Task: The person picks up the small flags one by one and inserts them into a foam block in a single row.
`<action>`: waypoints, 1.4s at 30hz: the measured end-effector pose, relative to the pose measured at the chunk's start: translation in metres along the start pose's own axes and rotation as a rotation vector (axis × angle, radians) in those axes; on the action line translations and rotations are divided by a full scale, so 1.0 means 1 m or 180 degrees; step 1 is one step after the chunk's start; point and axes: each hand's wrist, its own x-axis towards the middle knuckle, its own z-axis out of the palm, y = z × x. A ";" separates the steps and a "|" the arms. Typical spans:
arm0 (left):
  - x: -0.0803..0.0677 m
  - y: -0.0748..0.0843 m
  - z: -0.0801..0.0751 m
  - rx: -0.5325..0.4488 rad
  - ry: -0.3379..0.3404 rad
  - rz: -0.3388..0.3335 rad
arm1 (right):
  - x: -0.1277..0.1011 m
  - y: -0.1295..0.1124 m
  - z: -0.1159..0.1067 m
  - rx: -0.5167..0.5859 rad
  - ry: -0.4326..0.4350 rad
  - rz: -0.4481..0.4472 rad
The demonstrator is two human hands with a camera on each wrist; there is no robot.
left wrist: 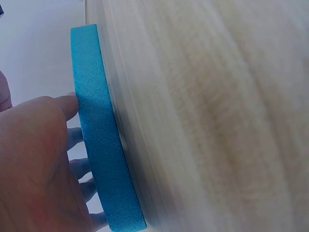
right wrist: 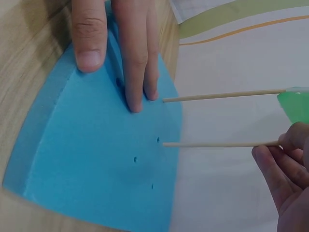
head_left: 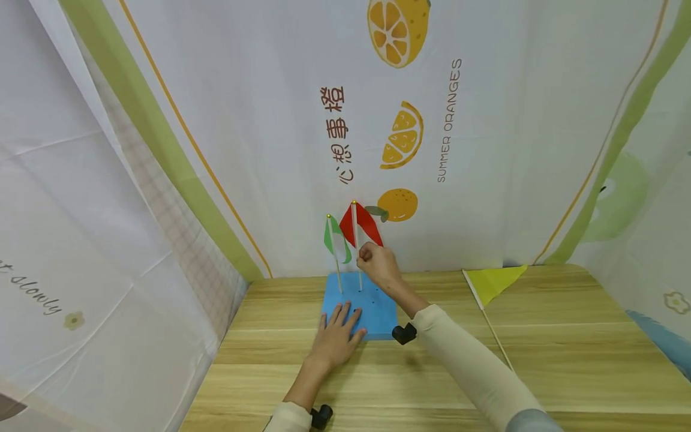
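Observation:
My left hand rests with fingers spread on the near left part of a blue foam board. In the right wrist view my right hand pinches the wooden stick of a red flag, which stands nearly upright over the board. The stick's lower tip is at the board's surface beside a small hole; whether it has entered a hole I cannot tell. To its left a green and white flag stands by itself in the board. Several small holes dot the board's top.
A yellow flag on a stick lies on the wooden table to the right, partly behind my right sleeve. White cloth with printed oranges hangs just behind the board. More cloth hangs at both sides.

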 end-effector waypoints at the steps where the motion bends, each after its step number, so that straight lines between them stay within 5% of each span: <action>1: 0.000 0.000 0.000 0.0005 0.0005 0.0003 | 0.000 0.000 0.001 0.0001 0.0006 -0.0007; 42: -0.001 0.002 0.000 -0.0010 0.0080 0.0002 | -0.010 0.012 0.013 -0.0006 -0.0176 0.0024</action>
